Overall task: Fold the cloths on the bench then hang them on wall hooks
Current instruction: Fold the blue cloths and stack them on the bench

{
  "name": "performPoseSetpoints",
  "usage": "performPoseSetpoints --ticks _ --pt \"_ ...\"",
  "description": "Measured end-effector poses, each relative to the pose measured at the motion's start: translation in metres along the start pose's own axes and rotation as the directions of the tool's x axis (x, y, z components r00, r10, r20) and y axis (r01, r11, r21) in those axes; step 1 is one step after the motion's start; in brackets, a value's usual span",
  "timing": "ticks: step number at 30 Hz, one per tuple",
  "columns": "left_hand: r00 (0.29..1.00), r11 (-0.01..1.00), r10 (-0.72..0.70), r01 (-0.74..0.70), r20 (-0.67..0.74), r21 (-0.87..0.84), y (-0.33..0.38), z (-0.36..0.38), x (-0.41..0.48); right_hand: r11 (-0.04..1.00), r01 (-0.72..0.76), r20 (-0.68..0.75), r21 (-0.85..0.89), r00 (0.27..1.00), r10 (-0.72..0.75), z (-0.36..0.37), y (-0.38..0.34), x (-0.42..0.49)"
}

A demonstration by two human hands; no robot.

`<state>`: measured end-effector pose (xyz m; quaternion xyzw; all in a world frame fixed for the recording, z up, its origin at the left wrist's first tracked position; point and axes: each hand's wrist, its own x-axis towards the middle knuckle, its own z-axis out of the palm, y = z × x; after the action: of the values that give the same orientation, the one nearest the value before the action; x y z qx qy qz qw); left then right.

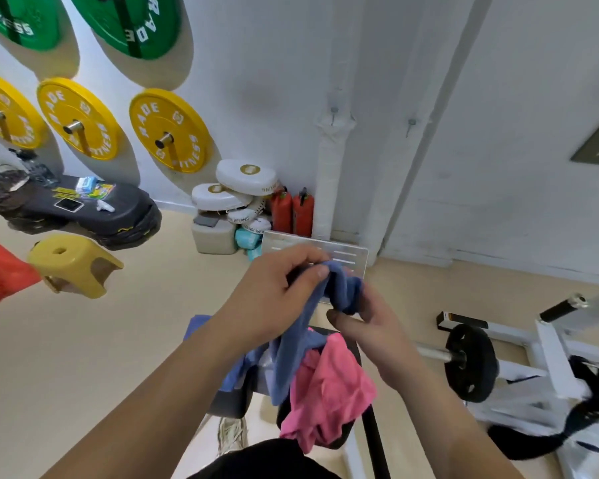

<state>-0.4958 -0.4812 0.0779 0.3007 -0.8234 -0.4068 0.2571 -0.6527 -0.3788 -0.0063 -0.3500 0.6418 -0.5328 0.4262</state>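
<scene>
Now both hands up, left hand (274,292) pinching blue cloth (291,344), right hand (370,319) gripping its bunched end, pink cloth (329,385) below.

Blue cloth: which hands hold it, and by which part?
Both. The left hand pinches the blue cloth at its bunched top; the right hand grips the bunch just beside it. The rest hangs down.

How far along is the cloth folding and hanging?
Early. Done: nothing clearly; a wall hook is bare. In hand: left hand and right hand grip the blue cloth, bunched. Left: the pink cloth lies crumpled on the bench, unfolded; all hanging.
</scene>
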Motion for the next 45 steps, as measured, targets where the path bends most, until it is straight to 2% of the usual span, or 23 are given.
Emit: performPoseSetpoints --ticks 2,3,6,8,10,14,18,20,22,25,27,29,32,36,37,40,43,45 --pt "0.996 0.999 0.038 -0.039 0.084 0.009 0.002 0.003 -0.001 0.998 0.049 0.071 0.048 0.996 -0.053 -0.005 -0.031 -0.004" --pt "0.994 0.998 0.052 -0.054 0.092 0.014 0.004 0.004 -0.002 0.997 0.076 0.078 0.006 0.994 -0.076 -0.007 -0.043 -0.005" --pt "0.997 0.998 0.059 -0.059 0.042 -0.001 0.008 0.002 -0.004 0.939 0.158 0.106 -0.305 0.986 -0.132 -0.013 -0.071 -0.009" --pt "0.998 0.999 0.035 -0.036 0.049 0.013 0.008 -0.001 -0.004 0.91 0.14 0.057 -0.391 0.99 -0.128 -0.014 -0.077 -0.012" --pt "0.996 0.998 -0.009 0.004 0.091 0.062 0.002 -0.002 -0.005 0.94 0.091 -0.048 -0.328 0.992 -0.113 -0.017 -0.073 -0.016" --pt "0.982 0.987 -0.132 0.117 0.138 0.112 -0.017 0.003 -0.015 0.971 0.047 -0.15 -0.233 0.985 -0.083 -0.027 -0.068 -0.026" --pt "0.949 0.952 -0.275 0.247 0.156 0.18 -0.047 0.008 -0.028 0.999 -0.004 -0.353 -0.054 0.936 -0.015 -0.05 -0.063 -0.031" --pt "0.935 0.925 -0.337 0.306 0.115 0.223 -0.065 0.009 -0.035 1.0 -0.018 -0.445 -0.016 0.895 0.009 -0.064 -0.058 -0.033" --pt "0.93 0.898 -0.367 0.353 0.005 0.261 -0.077 0.007 -0.038 0.998 -0.035 -0.488 -0.046 0.873 0.008 -0.075 -0.049 -0.034" --pt "0.944 0.924 -0.292 0.32 -0.151 0.21 -0.06 0.002 -0.029 0.986 -0.118 -0.469 -0.12 0.882 0.049 -0.079 -0.034 -0.035" --pt "0.956 0.953 -0.244 0.268 -0.166 0.141 -0.033 0.002 -0.02 0.979 -0.13 -0.43 -0.154 0.902 0.052 -0.072 -0.03 -0.037" --pt "0.972 0.968 -0.215 0.225 -0.098 0.111 -0.009 0.01 -0.014 0.986 -0.099 -0.362 -0.135 0.931 0.044 -0.06 -0.034 -0.041" --pt "0.973 0.97 -0.227 0.223 0.028 0.096 0.006 0.035 -0.013 0.994 -0.07 -0.185 -0.08 0.981 0.054 -0.035 -0.042 -0.047" --pt "0.977 0.979 -0.2 0.196 0.074 0.057 0.005 0.055 -0.019 0.999 -0.036 0.03 0.014 0.999 0.036 -0.018 -0.038 -0.051" --pt "0.98 0.983 -0.182 0.179 0.083 0.042 0.004 0.055 -0.02 0.999 -0.031 0.017 0.036 0.999 0.03 -0.018 -0.035 -0.052" --pt "0.975 0.984 -0.165 0.173 0.149 -0.038 0.0 0.053 -0.029 0.999 -0.019 -0.139 0.031 0.99 0.023 -0.018 -0.026 -0.05" --pt "0.964 0.968 -0.216 0.232 0.158 -0.093 -0.007 0.052 -0.038 0.998 -0.007 -0.247 -0.069 0.969 -0.01 -0.016 -0.025 -0.047" --pt "0.95 0.961 -0.225 0.253 0.214 -0.111 -0.011 0.052 -0.041 0.991 0.005 -0.292 -0.137 0.955 -0.045 -0.016 -0.025 -0.043"
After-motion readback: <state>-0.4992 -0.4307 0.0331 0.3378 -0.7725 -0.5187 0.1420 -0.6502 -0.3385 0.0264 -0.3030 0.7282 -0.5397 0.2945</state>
